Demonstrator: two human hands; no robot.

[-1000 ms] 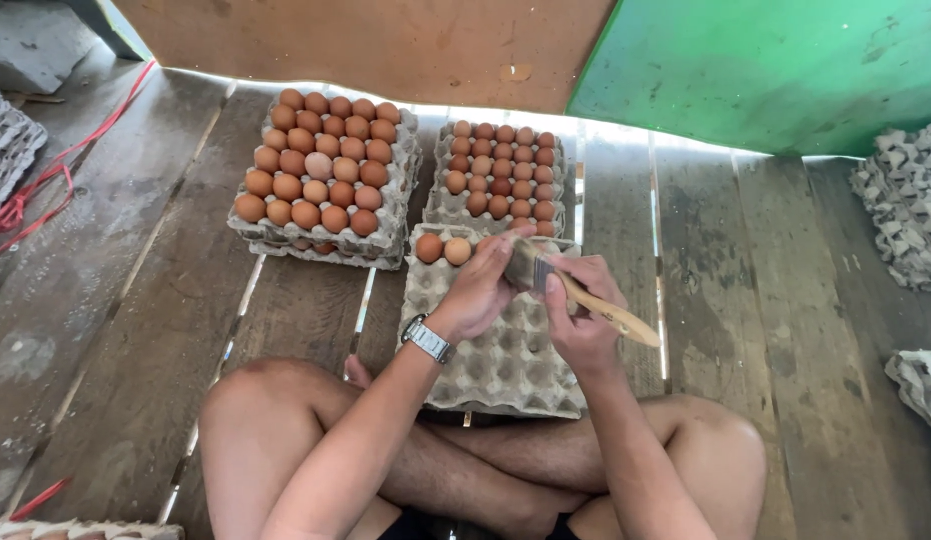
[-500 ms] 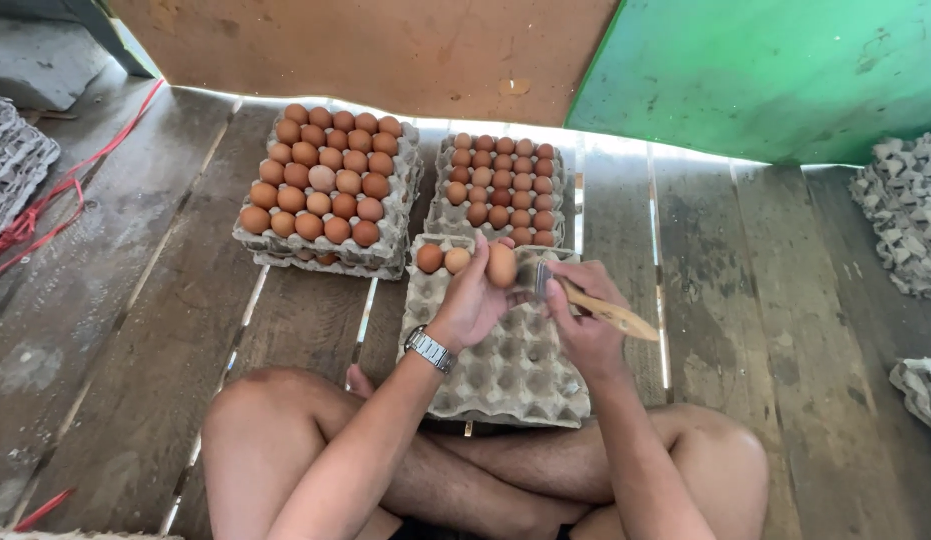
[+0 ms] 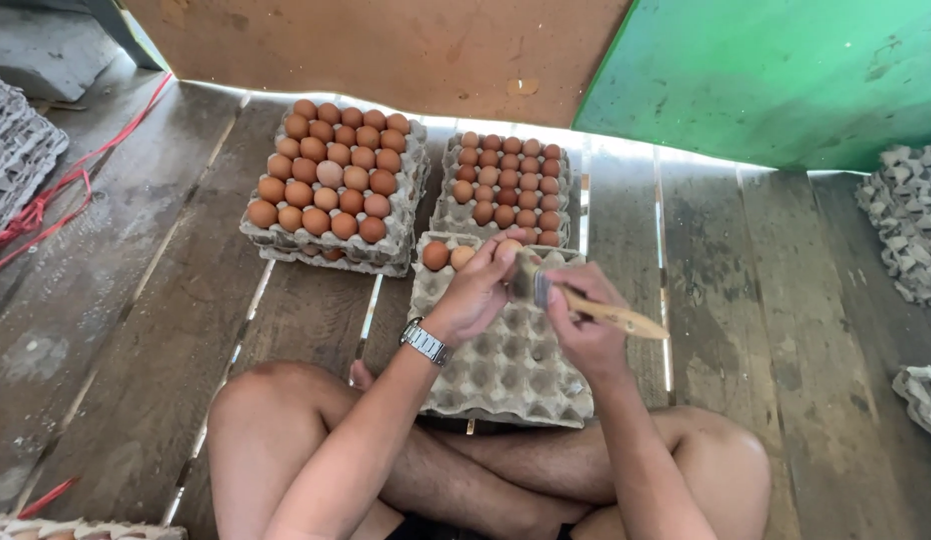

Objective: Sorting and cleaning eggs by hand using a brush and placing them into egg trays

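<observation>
2 eggs (image 3: pixel 448 256) in grey tray (image 3: pixel 506 375) | left hand (image 3: pixel 476 295) egg (image 3: pixel 508 247) | right hand (image 3: pixel 583 325) brush (image 3: pixel 596 310)

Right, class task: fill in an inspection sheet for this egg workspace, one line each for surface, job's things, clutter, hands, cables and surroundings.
Surface: worn grey wooden planks with gaps between them.
Job's things: near tray, mostly empty, with two eggs in its far row; a brush; an egg.
Clutter: two stacks of full trays beyond the near tray.
Hands: left hand, watch on its wrist, holds the egg over the tray; right hand holds the brush against it.
Cables: red cord on the planks, left.
Surroundings: brown board and green wall behind; empty trays stacked right, more left.
</observation>
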